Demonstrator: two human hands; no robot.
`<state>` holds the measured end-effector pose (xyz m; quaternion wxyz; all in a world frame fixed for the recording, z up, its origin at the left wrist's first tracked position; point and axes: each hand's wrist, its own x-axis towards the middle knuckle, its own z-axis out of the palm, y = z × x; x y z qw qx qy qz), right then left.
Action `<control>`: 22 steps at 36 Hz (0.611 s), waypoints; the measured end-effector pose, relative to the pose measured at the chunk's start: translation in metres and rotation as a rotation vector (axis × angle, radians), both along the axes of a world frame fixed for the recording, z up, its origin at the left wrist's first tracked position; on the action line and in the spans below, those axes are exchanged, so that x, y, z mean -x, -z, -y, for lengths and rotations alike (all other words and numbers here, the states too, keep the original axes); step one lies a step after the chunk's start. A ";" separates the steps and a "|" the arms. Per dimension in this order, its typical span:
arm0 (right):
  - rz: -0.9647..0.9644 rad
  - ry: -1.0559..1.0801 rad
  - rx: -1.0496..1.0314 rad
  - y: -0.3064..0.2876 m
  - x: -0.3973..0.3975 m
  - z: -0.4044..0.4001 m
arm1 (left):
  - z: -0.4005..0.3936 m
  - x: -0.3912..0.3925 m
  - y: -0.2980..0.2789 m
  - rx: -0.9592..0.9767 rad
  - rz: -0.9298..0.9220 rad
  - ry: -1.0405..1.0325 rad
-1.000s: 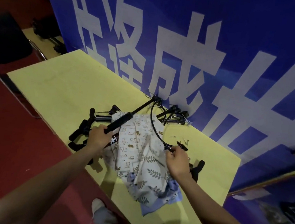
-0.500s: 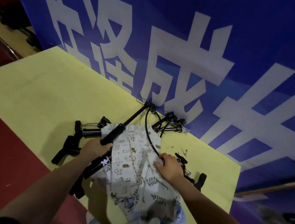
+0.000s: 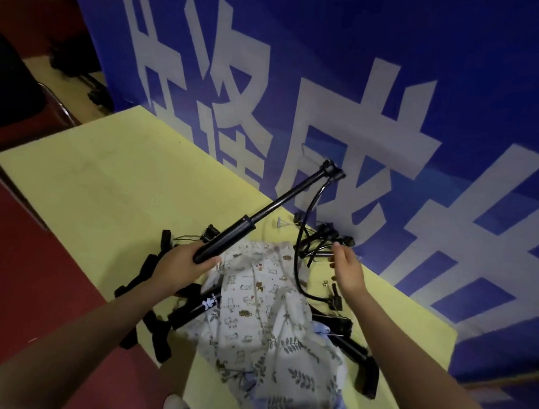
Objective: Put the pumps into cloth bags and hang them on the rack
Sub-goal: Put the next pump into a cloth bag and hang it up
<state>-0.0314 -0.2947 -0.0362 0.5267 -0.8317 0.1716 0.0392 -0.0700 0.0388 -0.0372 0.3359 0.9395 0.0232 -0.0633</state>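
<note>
Up comes the pump (image 3: 261,217)! A moment ago its barrel lay low against the cloth; now the left hand (image 3: 182,266) has tipped it steeply, the far end with its cross-piece raised toward the upper middle of the frame against the blue banner (image 3: 445,90). The right hand (image 3: 346,270) has left the fabric too and sits right of centre, near the tangle of black fittings by the banner.

Left grip: clenched round the thick lower end of the barrel. Right grip: released, fingers loosely spread, holding nothing. The hose (image 3: 301,242) loops down from the pump's raised end, past the right hand, to the table (image 3: 111,185).

Below the pump, centre frame, the printed cloth bags (image 3: 263,322) lie in a rumpled heap, with a blue one peeking out at the bottom. More black pumps (image 3: 194,310) poke out from under the heap, left and right. No rack is in view.

So this reads as the bagging step, just starting: one pump picked out, no bag opened yet. Next, I'd say, the free right hand needs to gather that trailing hose, or find a bag's mouth and hold it wide, so the barrel can slide in without dragging the heap along.
</note>
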 end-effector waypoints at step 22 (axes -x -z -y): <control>0.154 -0.125 -0.547 -0.124 0.024 0.002 | 0.071 0.051 -0.075 0.138 0.192 0.047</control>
